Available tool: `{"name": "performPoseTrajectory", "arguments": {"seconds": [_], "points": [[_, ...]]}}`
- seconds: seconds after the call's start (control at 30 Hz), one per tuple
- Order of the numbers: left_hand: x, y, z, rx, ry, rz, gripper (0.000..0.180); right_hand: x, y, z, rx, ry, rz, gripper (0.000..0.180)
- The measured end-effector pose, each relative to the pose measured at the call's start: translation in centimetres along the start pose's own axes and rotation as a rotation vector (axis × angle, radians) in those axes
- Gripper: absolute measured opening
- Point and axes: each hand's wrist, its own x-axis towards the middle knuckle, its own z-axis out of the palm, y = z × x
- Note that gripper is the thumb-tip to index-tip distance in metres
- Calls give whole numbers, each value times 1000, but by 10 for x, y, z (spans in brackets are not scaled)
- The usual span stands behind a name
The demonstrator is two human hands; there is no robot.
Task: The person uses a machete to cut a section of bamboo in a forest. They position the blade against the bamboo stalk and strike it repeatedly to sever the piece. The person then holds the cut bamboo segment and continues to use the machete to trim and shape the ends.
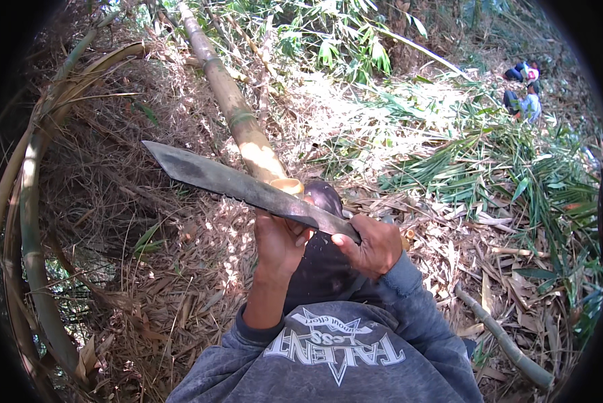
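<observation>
A long machete [224, 180] with a dark, worn blade and a slanted tip points to the upper left in front of my body. My right hand [374, 246] is closed round its grip, with the thumb along the near side. Behind the blade shows the pale round rim of a cut bamboo piece [286, 184]. My left hand [278, 243] is curled beneath the blade and holds this piece from below. The blade covers most of the piece and part of the left fingers. Blade and bamboo overlap; I cannot tell whether the edge touches it.
A thick bamboo pole [229, 101] slants away from just beyond my hands. Bent bamboo stems [31, 195] stand at the left. Dry leaves [201, 269] cover the ground, with a cut stick [506, 339] at lower right. Cut green leaves [462, 158] lie right; two people [531, 106] sit farther off.
</observation>
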Motion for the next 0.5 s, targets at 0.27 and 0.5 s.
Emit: {"name": "performPoseTrajectory", "arguments": {"seconds": [0.27,0.5], "points": [[1,3,-2,38,12,-15,52,-1,-1,-3,34,-50,70,50],[-1,1,0,9,53,-35,52,-1,-3,-4,38,-68,85,50]]}}
